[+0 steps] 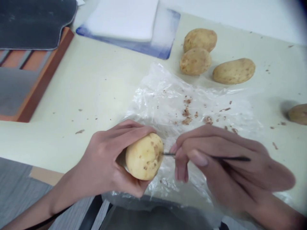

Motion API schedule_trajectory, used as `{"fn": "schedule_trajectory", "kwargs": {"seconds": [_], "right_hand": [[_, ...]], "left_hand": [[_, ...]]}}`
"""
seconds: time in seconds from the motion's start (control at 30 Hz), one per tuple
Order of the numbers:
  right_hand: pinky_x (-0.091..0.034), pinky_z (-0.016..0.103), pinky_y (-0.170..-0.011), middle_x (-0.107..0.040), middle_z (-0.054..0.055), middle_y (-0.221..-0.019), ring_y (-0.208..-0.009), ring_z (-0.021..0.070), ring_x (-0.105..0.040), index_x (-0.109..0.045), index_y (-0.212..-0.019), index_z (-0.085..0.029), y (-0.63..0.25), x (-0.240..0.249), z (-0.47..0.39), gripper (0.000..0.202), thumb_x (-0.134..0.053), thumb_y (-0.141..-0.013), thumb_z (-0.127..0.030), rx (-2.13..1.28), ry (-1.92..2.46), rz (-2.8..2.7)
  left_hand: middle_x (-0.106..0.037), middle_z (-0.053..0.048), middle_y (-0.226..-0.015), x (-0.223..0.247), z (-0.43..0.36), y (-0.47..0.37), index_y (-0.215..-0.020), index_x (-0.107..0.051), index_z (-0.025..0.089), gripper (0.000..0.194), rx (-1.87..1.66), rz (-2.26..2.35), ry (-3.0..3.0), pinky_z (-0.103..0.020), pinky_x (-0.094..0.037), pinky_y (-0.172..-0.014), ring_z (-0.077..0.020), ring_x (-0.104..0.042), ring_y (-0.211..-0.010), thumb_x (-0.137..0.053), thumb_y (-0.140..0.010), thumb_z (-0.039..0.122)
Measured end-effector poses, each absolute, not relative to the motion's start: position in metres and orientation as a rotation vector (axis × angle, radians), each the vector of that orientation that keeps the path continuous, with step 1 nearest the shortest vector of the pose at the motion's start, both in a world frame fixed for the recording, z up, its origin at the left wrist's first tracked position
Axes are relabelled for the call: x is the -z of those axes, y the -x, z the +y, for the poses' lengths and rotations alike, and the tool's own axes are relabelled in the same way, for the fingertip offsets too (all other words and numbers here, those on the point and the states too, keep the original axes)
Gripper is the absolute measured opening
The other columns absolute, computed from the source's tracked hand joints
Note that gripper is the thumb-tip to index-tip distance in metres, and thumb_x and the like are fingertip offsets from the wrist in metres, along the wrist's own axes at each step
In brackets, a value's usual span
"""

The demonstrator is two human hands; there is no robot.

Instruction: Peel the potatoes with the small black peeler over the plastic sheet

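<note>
Clasping a potato [144,156], left hand [103,159] faces right hand [225,163] pinching a thin tool [169,154]; the tray [45,83] holds strips [25,59].

A thin black cord [54,217] runs along the bare left forearm [39,206], below the slender-fingered left hand [105,159].

Left hand [112,156]: grips potato [144,156] | right hand [223,159]: holds thin dark tool [230,158], tip at potato | below: clear plastic sheet [163,92]

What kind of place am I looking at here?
Probably an indoor workroom or classroom, though the room itself is barely visible: a pale tabletop with a scrap-strewn clear plastic sheet, a blue-edged board and grey wood-look flooring below.
</note>
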State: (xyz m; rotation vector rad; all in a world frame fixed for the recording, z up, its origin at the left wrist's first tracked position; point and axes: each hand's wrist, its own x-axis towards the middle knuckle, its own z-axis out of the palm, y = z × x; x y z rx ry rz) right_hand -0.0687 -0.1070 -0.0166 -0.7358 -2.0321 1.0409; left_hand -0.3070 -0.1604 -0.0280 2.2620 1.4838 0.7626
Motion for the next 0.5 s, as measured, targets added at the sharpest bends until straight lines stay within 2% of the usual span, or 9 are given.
{"fn": "schedule_trajectory", "kwargs": {"seconds": [0.1,0.2,0.37,0.5], "right_hand": [[-0.066,0.02,-0.071,-0.076,-0.002,-0.083,-0.077,0.0117,-0.077,-0.071,-0.095,-0.02,0.0665,0.0147,-0.1086,0.013,-0.061,-0.103,-0.016,-1.047,0.753,-2.034],[-0.067,0.019,-0.074,-0.077,-0.001,-0.084,-0.077,0.0113,-0.077,-0.072,-0.093,-0.017,0.0676,0.0121,-0.1086,0.015,-0.061,-0.103,-0.015,-1.12,0.657,-2.077],[-0.068,0.022,-0.068,-0.077,0.001,-0.087,-0.073,0.0125,-0.077,-0.071,-0.094,-0.017,0.0688,0.0161,-0.1072,0.017,-0.058,-0.104,-0.015,-1.02,0.714,-1.993],[-0.068,0.021,-0.073,-0.078,0.001,-0.087,-0.075,0.0119,-0.077,-0.073,-0.096,-0.016,0.0668,0.0172,-0.1092,0.017,-0.058,-0.104,-0.016,-1.091,0.654,-2.058]], "left_hand": [[-0.08,-0.001,-0.112,0.0267,-0.1598,0.3071,-0.122,-0.066,0.02,0.062,-0.756,1.485,-2.266,-0.033,-0.065,-0.103,-0.0228,-0.077,-0.103,-0.077,-0.062,0.035],[-0.079,0.0,-0.116,0.0256,-0.1597,0.3065,-0.124,-0.066,0.021,0.064,-0.728,1.503,-2.25,-0.03,-0.064,-0.101,-0.0216,-0.077,-0.105,-0.076,-0.062,0.031],[-0.079,-0.002,-0.114,0.0239,-0.1599,0.3051,-0.121,-0.068,0.02,0.061,-0.755,1.516,-2.196,-0.029,-0.065,-0.097,-0.022,-0.077,-0.102,-0.075,-0.062,0.034],[-0.079,-0.002,-0.115,0.023,-0.1609,0.3048,-0.122,-0.069,0.019,0.061,-0.727,1.526,-2.227,-0.03,-0.065,-0.098,-0.0243,-0.075,-0.111,-0.076,-0.063,0.032]]}}
